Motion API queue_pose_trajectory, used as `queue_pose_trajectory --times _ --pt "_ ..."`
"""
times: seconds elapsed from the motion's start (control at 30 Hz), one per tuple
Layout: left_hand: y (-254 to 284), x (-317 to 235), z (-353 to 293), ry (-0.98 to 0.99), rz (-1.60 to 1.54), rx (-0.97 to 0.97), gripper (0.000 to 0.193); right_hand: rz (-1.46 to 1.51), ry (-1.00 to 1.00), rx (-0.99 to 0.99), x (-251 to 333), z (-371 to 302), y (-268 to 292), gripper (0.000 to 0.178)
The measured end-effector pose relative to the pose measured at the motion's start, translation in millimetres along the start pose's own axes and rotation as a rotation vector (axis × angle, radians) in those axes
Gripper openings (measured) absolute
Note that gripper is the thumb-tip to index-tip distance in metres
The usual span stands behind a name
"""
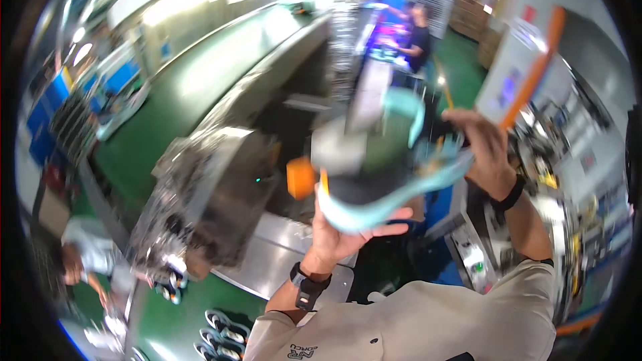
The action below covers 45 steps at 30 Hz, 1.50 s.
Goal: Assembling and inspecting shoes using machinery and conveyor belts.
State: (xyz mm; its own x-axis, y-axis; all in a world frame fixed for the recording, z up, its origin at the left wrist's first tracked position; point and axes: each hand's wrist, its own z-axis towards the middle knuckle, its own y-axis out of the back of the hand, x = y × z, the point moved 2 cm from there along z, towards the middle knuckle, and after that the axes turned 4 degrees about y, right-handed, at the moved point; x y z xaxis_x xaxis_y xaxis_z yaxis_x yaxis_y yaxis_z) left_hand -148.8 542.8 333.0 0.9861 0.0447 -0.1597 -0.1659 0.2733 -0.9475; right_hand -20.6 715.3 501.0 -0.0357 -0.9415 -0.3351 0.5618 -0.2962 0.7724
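My left hand (334,237) is under a sneaker (374,174) and holds it up in front of me. Its palm bears the turquoise sole, and some fingertips stick out past the lower edge. The sneaker has a dark, grey and olive upper and a turquoise collar; motion blurs it. My right hand (485,154) is at the right end of the sole, one finger stretched toward the left. Blur hides whether its fingers grip that end. An orange block-like thing (300,178) shows just left of the sneaker.
A machine wrapped in shiny foil (207,194) stands left of my hands, beside a long green conveyor belt (221,77). Several shoes (224,334) sit low at the left. One person (87,261) is at the far left, another (419,40) at the back. An orange bar (538,70) slants at right.
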Motion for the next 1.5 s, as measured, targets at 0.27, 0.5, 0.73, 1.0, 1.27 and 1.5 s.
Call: queue_pose_trajectory --times 0.27,0.5,0.73,1.0,1.27,1.5 --pt "-32 210 42 0.614 0.113 0.087 0.072 -0.043 -0.479 0.095 41 -222 106 0.059" --pt "-5 386 138 0.415 0.752 -0.111 0.043 1.188 -1.327 -0.888 86 -443 136 0.096" --pt "-17 572 183 0.534 1.138 0.286 0.071 0.499 -1.74 -1.308 87 -602 169 0.054" --pt "125 785 350 0.532 1.677 0.282 0.055 -0.039 -1.847 -1.417 117 -697 257 0.049" --pt "145 896 414 0.742 1.97 0.032 0.077 -0.585 -2.042 -1.206 135 -699 313 0.055" --pt "170 821 426 1.159 0.786 -0.211 0.028 -0.54 -2.073 -0.682 -1 -766 352 0.044"
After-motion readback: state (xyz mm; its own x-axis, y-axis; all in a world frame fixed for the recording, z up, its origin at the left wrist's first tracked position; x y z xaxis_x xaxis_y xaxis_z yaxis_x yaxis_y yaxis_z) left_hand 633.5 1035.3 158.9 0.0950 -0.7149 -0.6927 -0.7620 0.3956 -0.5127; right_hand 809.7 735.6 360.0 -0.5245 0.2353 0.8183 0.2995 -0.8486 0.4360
